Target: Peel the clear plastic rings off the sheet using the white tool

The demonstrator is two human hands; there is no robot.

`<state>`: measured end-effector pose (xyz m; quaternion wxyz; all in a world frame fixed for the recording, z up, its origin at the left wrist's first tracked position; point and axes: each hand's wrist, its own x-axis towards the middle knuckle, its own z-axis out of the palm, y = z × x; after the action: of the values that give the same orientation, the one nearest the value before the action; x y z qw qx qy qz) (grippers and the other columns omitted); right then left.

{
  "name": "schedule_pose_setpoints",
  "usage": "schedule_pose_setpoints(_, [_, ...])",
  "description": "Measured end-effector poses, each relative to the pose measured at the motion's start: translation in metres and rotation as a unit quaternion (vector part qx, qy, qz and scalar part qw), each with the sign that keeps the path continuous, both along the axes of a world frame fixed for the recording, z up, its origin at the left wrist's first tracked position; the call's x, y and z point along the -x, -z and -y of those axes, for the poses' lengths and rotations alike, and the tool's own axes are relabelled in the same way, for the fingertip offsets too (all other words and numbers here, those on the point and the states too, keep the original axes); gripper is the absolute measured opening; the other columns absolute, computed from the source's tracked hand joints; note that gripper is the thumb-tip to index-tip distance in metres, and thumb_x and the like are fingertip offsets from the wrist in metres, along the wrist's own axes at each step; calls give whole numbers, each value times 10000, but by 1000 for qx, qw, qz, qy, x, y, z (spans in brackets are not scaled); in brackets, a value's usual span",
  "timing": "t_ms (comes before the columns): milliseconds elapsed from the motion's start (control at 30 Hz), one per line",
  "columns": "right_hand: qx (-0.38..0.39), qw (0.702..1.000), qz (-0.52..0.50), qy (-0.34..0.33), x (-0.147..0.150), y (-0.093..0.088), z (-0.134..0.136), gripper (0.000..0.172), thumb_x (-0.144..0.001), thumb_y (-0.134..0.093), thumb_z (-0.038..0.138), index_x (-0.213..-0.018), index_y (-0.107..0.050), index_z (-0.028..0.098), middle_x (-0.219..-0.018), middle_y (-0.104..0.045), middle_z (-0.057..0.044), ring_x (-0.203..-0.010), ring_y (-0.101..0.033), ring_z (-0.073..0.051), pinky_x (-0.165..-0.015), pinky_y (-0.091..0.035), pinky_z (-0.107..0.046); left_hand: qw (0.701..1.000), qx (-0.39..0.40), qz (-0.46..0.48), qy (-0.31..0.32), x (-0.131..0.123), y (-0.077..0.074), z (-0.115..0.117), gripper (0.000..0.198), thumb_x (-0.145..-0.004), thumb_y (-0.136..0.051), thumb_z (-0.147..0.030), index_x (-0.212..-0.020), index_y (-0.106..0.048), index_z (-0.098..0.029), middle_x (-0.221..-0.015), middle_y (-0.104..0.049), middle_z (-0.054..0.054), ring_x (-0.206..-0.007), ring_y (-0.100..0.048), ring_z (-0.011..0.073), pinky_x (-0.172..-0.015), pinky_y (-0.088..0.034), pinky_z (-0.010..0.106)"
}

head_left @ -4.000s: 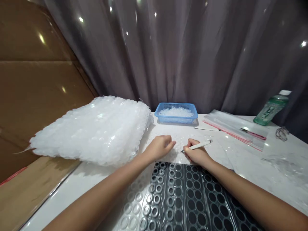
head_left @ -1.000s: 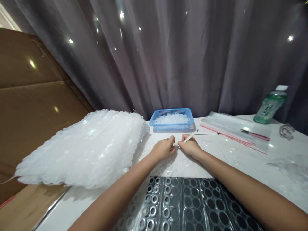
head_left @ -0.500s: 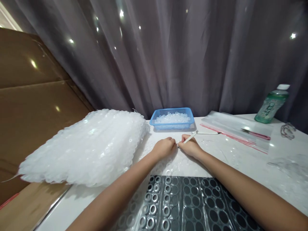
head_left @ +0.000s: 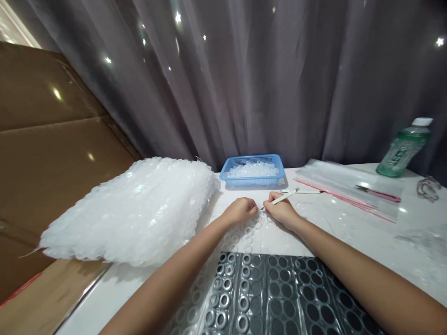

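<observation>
My right hand [head_left: 282, 211] grips a white craft knife [head_left: 284, 196] like a pen. Its small dark tip points left toward my other hand. My left hand [head_left: 240, 211] is closed, thumb and fingers pinching the edge of a sheet of joined clear plastic rings [head_left: 248, 235], just left of the knife tip. That sheet lies on the white table and runs down under my left forearm. Beyond my hands stands a blue basket [head_left: 252, 183] with many loose clear rings [head_left: 252, 170] in it.
On the left lies a big stack of translucent ring sheets [head_left: 139, 211] beside a brown cardboard box [head_left: 45, 153]. A black sheet with round pockets [head_left: 279, 288], some holding silver rings, lies in front. At right are clear bags [head_left: 342, 174], pink-handled snips [head_left: 384, 195] and a green bottle [head_left: 401, 151].
The right hand and knife have drawn slightly away from my left hand, so the knife tip now shows in a small gap. The whole view has shifted a little.
</observation>
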<state>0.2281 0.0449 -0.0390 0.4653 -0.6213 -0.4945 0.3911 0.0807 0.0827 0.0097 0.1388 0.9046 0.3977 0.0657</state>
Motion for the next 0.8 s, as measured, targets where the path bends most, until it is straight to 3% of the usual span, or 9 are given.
schedule_pose_setpoints(467, [-37, 996, 75, -3, 2, -2, 0, 133, -608, -503, 212, -543, -387, 198, -483, -426, 51, -494, -392, -97, -454, -256, -206, 999, 19, 24, -11, -4, 5, 2, 192, -729, -471, -235, -700, -638, -145, -717, -633, 47, -663, -544, 165, -622, -374, 248])
schedule_pose_setpoints(567, [-43, 995, 89, -2, 3, -4, 0, 164, -588, -523, 205, -523, -372, 192, -478, -401, 50, -508, -382, -97, -463, -247, -208, 996, 42, 60, -45, -1, 6, -1, 185, -746, -450, -244, -700, -601, -146, -687, -613, 27, -635, -536, 144, -586, -376, 230])
schedule_pose_setpoints(733, [-22, 997, 70, 12, 3, -5, 1, 147, -601, -508, 206, -541, -373, 198, -459, -432, 54, -437, -393, -86, -425, -259, -201, 980, 41, 128, -147, 7, 5, -14, 383, -877, -161, -252, -807, -519, -134, -612, -529, 12, -478, -445, 102, -463, -338, 213])
schedule_pose_setpoints(800, [-6, 998, 49, 25, 3, -5, 1, 118, -637, -477, 233, -578, -377, 207, -452, -461, 55, -378, -395, -83, -389, -261, -199, 976, 29, 136, -166, 7, 4, -18, 423, -896, -146, -328, -774, -507, -145, -585, -499, 1, -479, -434, 103, -467, -330, 216])
